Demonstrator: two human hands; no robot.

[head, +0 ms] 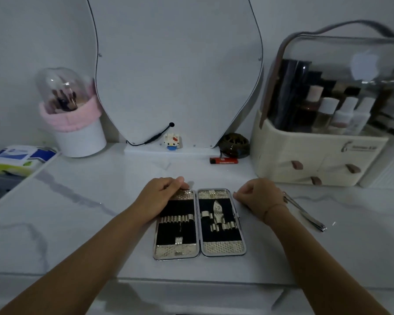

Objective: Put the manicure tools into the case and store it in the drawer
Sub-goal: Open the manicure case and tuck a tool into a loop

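Note:
The manicure case [199,243] lies open flat on the white marbled tabletop, two silver-rimmed halves with black lining and elastic loops. One metal nipper [217,214] sits in the right half; the left half's loops look empty. My left hand [162,193] rests on the case's top-left corner, fingers curled on its rim. My right hand [257,196] sits curled by the case's top-right edge, fingertips at the rim. Loose metal tools [305,212] lie on the table right of my right wrist, partly hidden by it.
A red lighter [224,160] and a dark round holder [234,145] lie behind the case. A cream cosmetics organiser [305,164] with small drawers stands right, a brush pot [77,137] left, a mirror [175,71] at the back. A drawer front [196,294] runs below the table edge.

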